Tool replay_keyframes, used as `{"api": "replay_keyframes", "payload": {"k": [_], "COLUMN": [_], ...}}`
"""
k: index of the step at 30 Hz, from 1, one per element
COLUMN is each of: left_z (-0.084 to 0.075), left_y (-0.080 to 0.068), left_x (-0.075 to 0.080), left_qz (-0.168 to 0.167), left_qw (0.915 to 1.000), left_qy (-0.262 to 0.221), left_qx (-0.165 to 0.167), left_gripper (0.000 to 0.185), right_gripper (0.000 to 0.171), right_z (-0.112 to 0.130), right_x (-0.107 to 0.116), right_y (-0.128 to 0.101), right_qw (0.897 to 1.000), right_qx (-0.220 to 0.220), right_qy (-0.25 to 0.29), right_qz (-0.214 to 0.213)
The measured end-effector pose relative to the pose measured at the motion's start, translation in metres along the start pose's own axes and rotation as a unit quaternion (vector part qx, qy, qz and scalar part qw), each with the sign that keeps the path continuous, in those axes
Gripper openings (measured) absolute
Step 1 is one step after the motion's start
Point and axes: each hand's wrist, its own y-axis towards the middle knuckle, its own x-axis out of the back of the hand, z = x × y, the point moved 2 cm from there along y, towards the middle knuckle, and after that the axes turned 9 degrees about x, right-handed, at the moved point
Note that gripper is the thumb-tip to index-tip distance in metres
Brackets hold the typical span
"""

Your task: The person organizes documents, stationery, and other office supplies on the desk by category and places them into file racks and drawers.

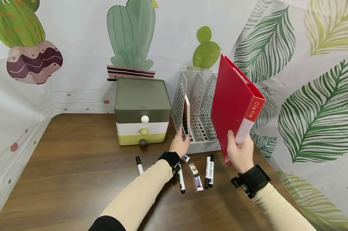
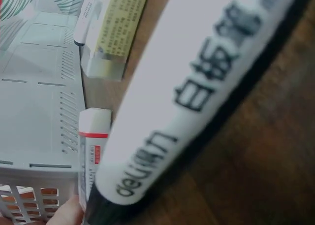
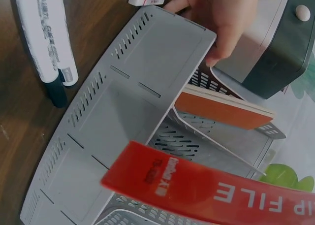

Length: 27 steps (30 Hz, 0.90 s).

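My right hand (image 1: 241, 155) grips a red clip file binder (image 1: 230, 106) by the lower end of its spine. The binder is raised, tilted, over the right side of a grey desktop file organizer (image 1: 203, 147). At the organizer's front left corner, my left hand (image 1: 179, 144) holds the edge between thumb and fingers, as the right wrist view also shows. A thin book with an orange cover (image 3: 221, 109) stands in the leftmost slot. The other slots hold nothing visible. Part of the organizer's right side is hidden behind the binder.
Left of the organizer stands a small drawer box (image 1: 142, 96) with round knobs. Before it lie a pair of whiteboard markers (image 1: 207, 171), boxed erasers (image 1: 198, 183), another marker (image 1: 181, 181) by my left wrist, and one more (image 1: 139, 165) farther left. A patterned cloth hangs behind.
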Motion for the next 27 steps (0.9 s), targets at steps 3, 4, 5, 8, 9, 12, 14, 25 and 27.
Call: {"api": "replay_keyframes", "payload": {"k": [3,4,5,8,9,12,14,25,27], "left_z": [0.002,0.002,0.003,0.005,0.005,0.006,0.007,0.01,0.012], "left_y": [0.0,0.0,0.0,0.0,0.0,0.0,0.0,0.001,0.002], "left_x": [0.0,0.0,0.0,0.0,0.001,0.001,0.0,0.0,0.0], "left_qz": [-0.004,-0.003,-0.002,-0.001,-0.002,-0.006,-0.008,-0.002,0.001], "left_qw": [0.9999,0.9999,0.9999,1.0,1.0,1.0,0.9999,1.0,1.0], "left_qy": [0.011,0.013,0.009,0.004,0.001,-0.002,-0.007,-0.002,0.0], "left_qx": [-0.004,-0.004,-0.005,-0.006,-0.007,-0.008,-0.008,-0.005,-0.003], "left_gripper": [0.07,0.07,0.07,0.07,0.07,0.069,0.069,0.069,0.069], "right_gripper": [0.029,0.029,0.029,0.028,0.028,0.027,0.025,0.029,0.03], "right_z": [-0.003,-0.004,-0.006,-0.012,-0.014,-0.021,-0.025,-0.045,-0.05], "right_x": [-0.005,-0.006,-0.008,-0.014,-0.016,-0.025,-0.03,-0.054,-0.058], "right_y": [0.007,0.01,0.013,0.022,0.025,0.033,0.038,0.056,0.058], "right_qw": [1.0,1.0,1.0,1.0,1.0,1.0,1.0,1.0,1.0], "right_qx": [0.015,0.018,0.02,0.015,0.014,0.013,0.011,-0.015,-0.012], "right_qy": [0.0,-0.003,-0.007,-0.002,0.0,0.011,0.011,0.014,0.009], "right_qz": [-0.006,-0.01,-0.012,-0.021,-0.023,-0.02,-0.014,0.005,0.005]}}
